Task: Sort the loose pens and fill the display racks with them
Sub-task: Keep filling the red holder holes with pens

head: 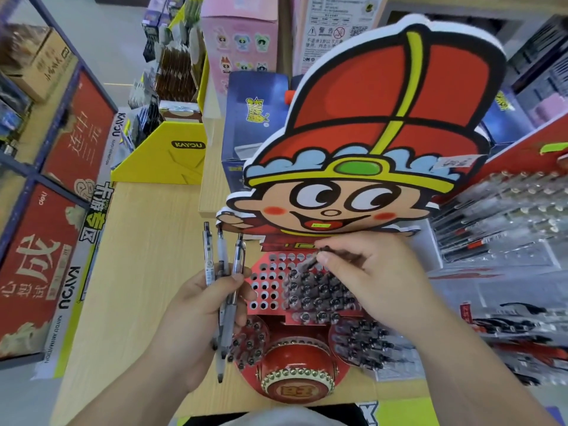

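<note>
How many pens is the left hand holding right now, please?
3, fanned upward from the left hand: leftmost pen, middle pen and rightmost pen nearest the rack. More may be hidden in the palm.

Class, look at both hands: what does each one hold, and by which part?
The left hand grips three pens around their middles, tops fanned upward. The right hand pinches one pen near its upper end, over the red rack.

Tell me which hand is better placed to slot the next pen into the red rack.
Right. The right hand already pinches a pen over the red rack, by its empty holes. The left hand grips three spare pens beside it.
</note>
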{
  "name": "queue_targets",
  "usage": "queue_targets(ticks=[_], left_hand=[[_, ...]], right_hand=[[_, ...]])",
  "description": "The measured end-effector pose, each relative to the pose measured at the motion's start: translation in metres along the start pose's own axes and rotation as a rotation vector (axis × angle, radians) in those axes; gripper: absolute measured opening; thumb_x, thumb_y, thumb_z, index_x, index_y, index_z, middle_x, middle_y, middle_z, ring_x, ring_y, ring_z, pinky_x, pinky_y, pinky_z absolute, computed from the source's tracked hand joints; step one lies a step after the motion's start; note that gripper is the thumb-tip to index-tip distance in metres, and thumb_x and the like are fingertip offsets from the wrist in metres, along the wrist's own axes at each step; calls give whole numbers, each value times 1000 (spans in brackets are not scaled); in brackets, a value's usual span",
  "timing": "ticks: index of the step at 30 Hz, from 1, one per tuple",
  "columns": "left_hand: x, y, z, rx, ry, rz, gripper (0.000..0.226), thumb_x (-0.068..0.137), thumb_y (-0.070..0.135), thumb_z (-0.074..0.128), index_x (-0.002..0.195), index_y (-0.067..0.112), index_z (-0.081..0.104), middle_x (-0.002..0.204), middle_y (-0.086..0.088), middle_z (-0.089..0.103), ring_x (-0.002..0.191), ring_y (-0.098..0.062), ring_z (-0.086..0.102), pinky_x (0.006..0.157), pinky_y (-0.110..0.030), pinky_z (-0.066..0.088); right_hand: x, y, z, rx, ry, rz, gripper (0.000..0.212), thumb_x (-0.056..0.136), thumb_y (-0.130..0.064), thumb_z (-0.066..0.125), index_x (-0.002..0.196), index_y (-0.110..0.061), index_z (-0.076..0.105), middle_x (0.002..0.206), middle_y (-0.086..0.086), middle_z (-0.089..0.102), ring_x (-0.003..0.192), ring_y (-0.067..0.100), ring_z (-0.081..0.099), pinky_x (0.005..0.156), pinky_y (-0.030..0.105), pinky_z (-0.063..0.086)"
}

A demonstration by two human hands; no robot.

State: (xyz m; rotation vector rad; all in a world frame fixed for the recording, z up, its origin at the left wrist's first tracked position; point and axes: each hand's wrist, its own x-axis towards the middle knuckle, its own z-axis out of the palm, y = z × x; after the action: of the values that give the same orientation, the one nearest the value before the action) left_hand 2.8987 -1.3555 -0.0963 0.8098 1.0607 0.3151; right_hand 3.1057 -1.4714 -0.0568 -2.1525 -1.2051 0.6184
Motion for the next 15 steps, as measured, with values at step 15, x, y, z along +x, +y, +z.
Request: queue_targets(ticks=[15], left_hand=[[-5,-1,-2,-8,-9,25,12,96,14,60,101,8,70,80,-16,65,56,-23,49,60,-39,35]], right_hand=[[22,-34,-2,-244,-266,33,21,93,-42,67,111,-36,76,106,-22,72,86,-4,59,73,12,46]])
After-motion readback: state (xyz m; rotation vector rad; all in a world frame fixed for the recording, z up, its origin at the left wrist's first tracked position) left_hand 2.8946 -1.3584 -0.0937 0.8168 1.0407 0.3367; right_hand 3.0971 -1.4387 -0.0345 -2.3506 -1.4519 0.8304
